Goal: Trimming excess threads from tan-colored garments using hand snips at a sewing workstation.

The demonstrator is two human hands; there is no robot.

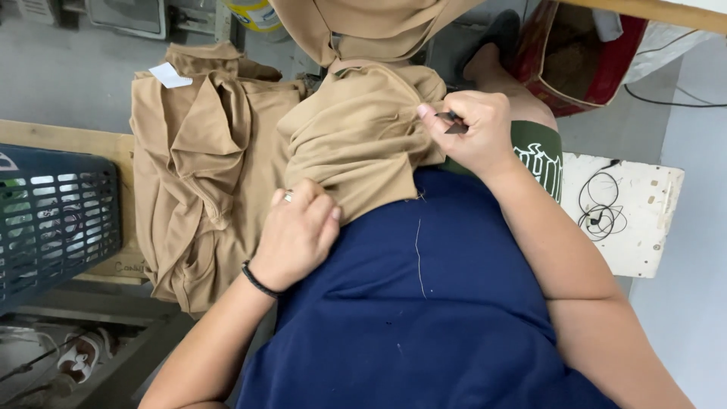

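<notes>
A tan garment (pixel 362 132) is bunched over my lap, on top of my navy shirt. My left hand (pixel 297 233) grips its lower edge with the fingers closed on the cloth; a ring and a black wristband show. My right hand (pixel 473 129) pinches a small dark thread snip (pixel 455 126) at the garment's right edge, thumb and fingers closed around it. A loose pale thread (pixel 418 257) lies down my shirt.
A pile of tan garments (pixel 204 174) with a white tag lies on a wooden bench at left. A dark blue plastic basket (pixel 57 216) stands at the far left. A white board with black earphones (pixel 602 208) sits at right, a red bag (pixel 583 57) beyond it.
</notes>
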